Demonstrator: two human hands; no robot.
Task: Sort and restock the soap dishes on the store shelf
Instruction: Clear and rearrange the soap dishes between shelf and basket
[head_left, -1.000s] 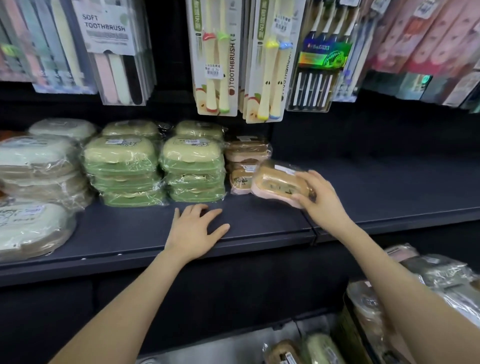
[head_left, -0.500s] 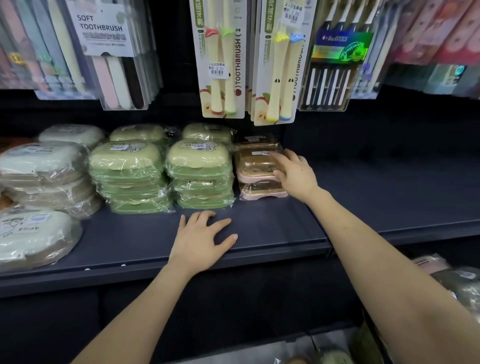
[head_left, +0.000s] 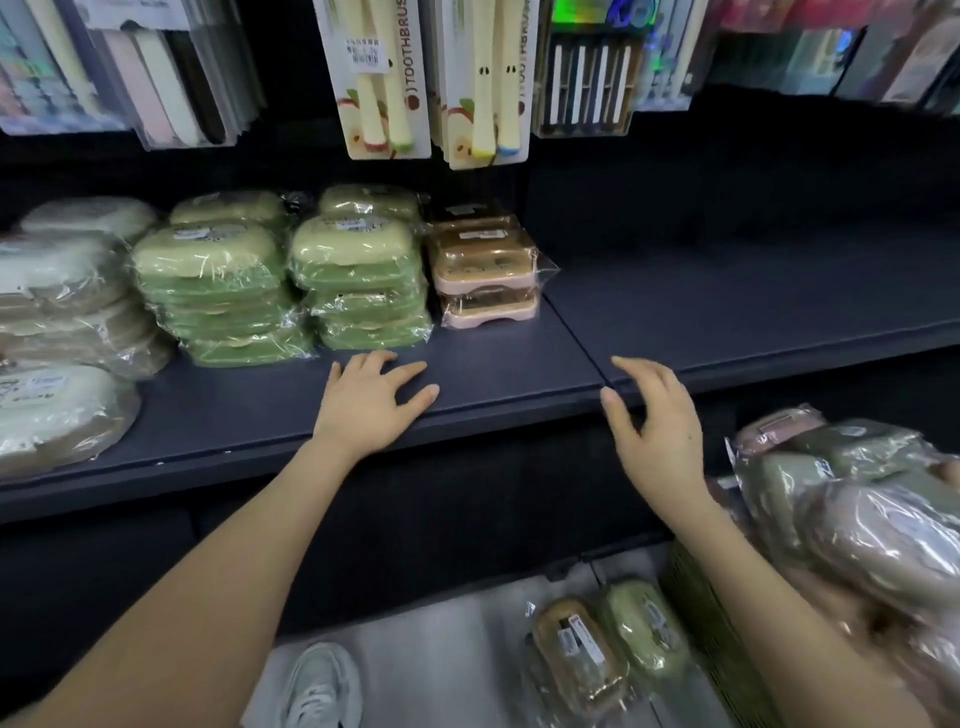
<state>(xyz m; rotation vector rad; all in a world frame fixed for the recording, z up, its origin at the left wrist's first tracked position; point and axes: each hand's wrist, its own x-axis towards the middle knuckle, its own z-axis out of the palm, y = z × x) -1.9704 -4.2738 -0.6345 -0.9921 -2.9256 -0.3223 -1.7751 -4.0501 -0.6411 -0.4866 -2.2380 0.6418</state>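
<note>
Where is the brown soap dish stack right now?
In the head view, the brown stack sits on the shelf, directly right of the green stacks.

At twelve o'clock hang two carded toothbrush packs with apple prints, one (head_left: 382, 78) just left of the other (head_left: 485, 83). At one o'clock, beside them, hangs a pack of black-and-white brushes (head_left: 587, 78). At eleven o'clock hangs a clear pack of pink, cream and black brushes (head_left: 171, 78). At two o'clock are blurred coloured packs (head_left: 831, 52). At six o'clock a white shoe (head_left: 319, 686) stands on pale floor (head_left: 426, 639).
</note>
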